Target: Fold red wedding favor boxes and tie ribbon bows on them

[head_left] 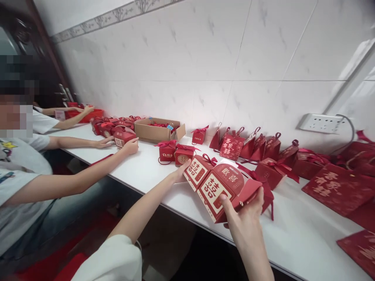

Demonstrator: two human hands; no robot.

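My right hand (246,212) grips a red gift box (225,181) by its right end, the thumb pressed on its cream front panel with gold-red double characters. A flap stands out at that end. At its left is a smaller red gift box (197,171) with a similar panel, and my left hand (182,170) is closed on its left edge, fingers partly hidden. Both boxes are tilted above the white table (295,234), side by side. Just behind my left hand are two small red boxes with ribbons, one lettered in gold (167,152), one with a round emblem (184,157).
Red bags and boxes (233,146) line the wall to the right. Beyond my left hand is an open cardboard carton (156,130). At left a co-worker's hand (130,147) holds a red box (124,136); farther back stands a red basket (95,113). A power strip (325,123) hangs on the wall.
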